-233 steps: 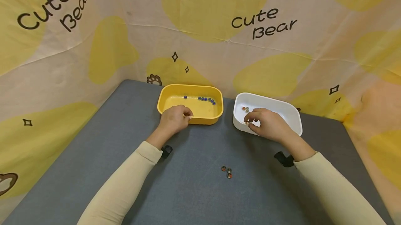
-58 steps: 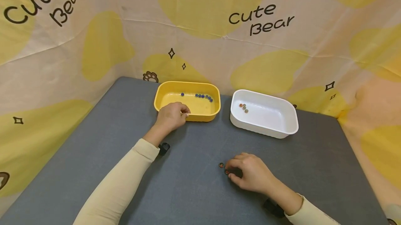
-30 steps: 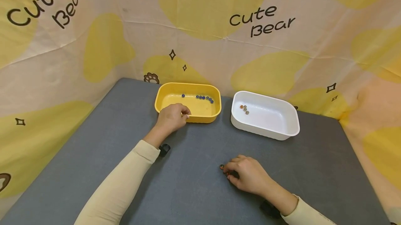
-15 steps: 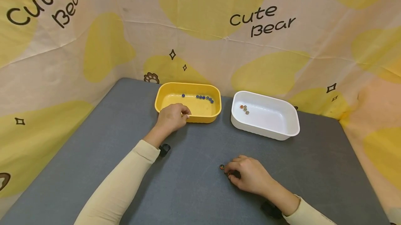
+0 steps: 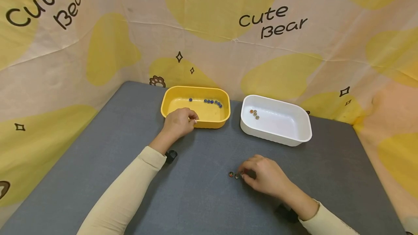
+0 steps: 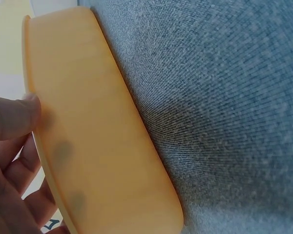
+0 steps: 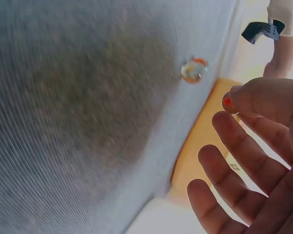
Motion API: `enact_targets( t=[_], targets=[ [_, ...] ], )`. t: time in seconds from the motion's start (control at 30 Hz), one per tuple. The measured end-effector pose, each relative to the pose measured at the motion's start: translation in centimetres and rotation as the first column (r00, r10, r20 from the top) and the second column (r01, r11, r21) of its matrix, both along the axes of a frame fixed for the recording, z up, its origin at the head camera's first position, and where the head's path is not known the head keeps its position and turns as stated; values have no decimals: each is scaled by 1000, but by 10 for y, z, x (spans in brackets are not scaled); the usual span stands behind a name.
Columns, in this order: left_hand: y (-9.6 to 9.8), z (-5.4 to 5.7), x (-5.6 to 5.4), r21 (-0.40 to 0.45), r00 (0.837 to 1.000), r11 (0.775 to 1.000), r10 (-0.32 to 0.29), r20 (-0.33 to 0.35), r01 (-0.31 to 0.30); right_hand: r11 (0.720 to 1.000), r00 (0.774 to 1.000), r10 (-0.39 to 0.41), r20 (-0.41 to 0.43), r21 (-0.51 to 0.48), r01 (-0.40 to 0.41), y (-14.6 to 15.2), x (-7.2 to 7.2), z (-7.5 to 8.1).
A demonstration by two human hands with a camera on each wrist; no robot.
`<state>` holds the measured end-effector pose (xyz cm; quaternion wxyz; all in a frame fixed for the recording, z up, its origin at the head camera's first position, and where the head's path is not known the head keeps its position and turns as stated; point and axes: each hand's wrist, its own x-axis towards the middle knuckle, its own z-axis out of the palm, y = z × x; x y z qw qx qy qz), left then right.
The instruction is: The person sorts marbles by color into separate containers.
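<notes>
My left hand [image 5: 179, 122] grips the near rim of the yellow bin [image 5: 212, 124]. In the left wrist view its thumb lies on the outer wall, with the other fingers behind the rim. Over the table, my right hand [image 5: 266, 177] pinches a marble [image 7: 228, 101] between thumb and forefinger, mostly hidden by the fingers. Just left of those fingertips, two glass marbles, an orange-tinted marble [image 5: 231, 174] and a greyish marble [image 5: 236, 176], lie on the table. Several blue marbles [image 5: 212, 101] sit along the far side inside the yellow bin.
A white bin [image 5: 277, 135] stands right of the yellow one, with several orange and pale marbles [image 5: 255, 114] at its left end. Both are on the grey table [image 5: 196, 191], near the patterned cloth [image 5: 215, 28] hung behind and at the sides.
Earlier the right hand was over the white bin; it came back to the table marbles, and now lifts one slightly up and right. White bin shows more marbles. Left hand stays on the rim.
</notes>
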<state>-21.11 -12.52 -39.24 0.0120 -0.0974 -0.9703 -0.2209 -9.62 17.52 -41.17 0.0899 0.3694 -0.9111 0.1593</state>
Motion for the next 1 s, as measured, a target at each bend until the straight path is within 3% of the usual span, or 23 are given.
enact_targets(
  t=[0.57,0.8,1.0],
  targets=[
    [-1,0,0,13,1000,1000,-8,-9,8,997,995,-65,-81,-33,63,10,-18,31],
    [-1,0,-1,10,1000,1000,-12,-5,12,996,992,-30,-123,-85,19,17,-29,43],
    [-1,0,0,6,1000,1000,-10,1,10,994,987,-70,-145,-90,57,22,-35,56]
  ],
)
